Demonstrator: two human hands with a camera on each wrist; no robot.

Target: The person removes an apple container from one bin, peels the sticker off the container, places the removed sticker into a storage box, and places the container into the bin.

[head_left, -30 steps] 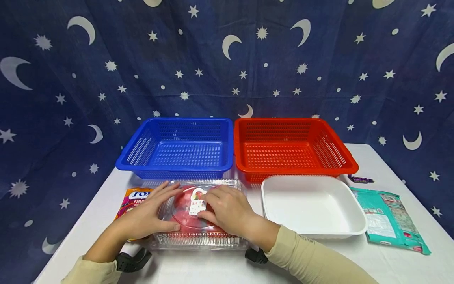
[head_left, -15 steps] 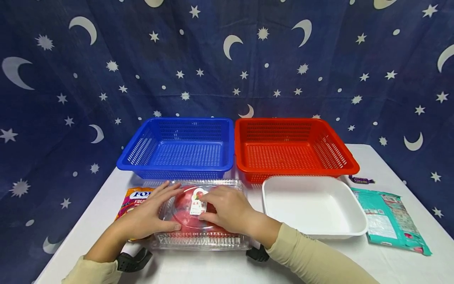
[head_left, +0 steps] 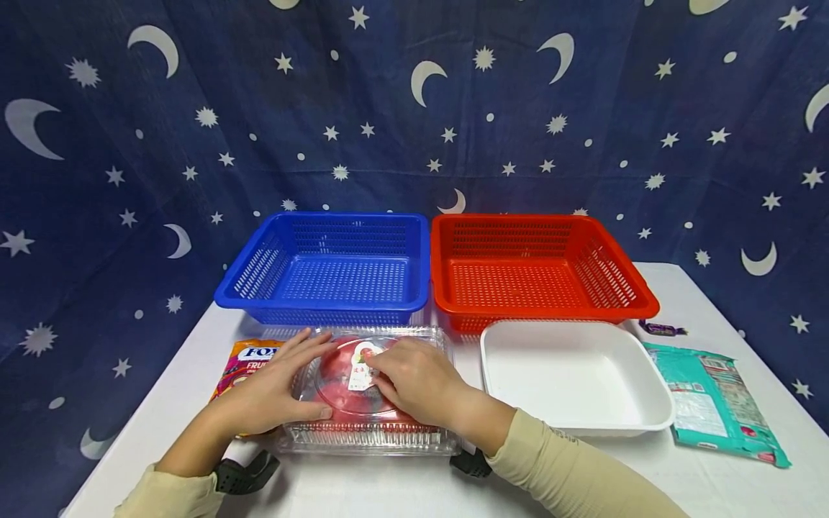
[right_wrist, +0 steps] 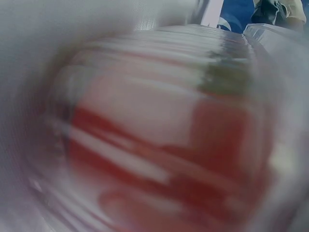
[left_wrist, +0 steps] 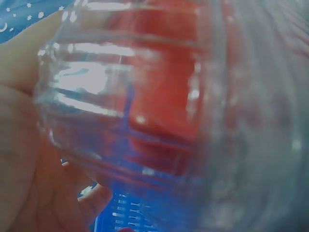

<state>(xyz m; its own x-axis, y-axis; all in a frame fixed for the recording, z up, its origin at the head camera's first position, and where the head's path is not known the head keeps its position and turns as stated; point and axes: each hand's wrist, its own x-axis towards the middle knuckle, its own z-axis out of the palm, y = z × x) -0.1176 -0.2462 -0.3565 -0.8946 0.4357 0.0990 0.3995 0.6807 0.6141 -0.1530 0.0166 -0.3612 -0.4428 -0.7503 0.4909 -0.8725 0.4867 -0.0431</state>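
Note:
A clear plastic clamshell box (head_left: 363, 439) stands at the near middle of the table in the head view. Large red round produce (head_left: 340, 399) fills it; the kind cannot be made out. On its lid is a white sticker (head_left: 358, 378) with a small red picture and print. My right hand (head_left: 414, 381) is over the lid's right half, thumb and forefinger pinching the sticker's right edge. My left hand (head_left: 278, 392) rests spread on the box's left side, fingers fairly straight, thumb on the lid. Both wrist views show the box blurred and close, with the left palm (left_wrist: 19, 159) beside it.
Behind the box stand a blue basket (head_left: 324, 317) and a red basket (head_left: 544, 314). A white tray (head_left: 570, 374) is to the right, with a teal packet (head_left: 725, 403) and a purple wrapped candy (head_left: 662, 329) beyond. An orange FOX'S bag (head_left: 242, 367) lies partly under my left hand.
My right thumb and forefinger have drawn together at the sticker's right edge. The left hand and the box stay where they were.

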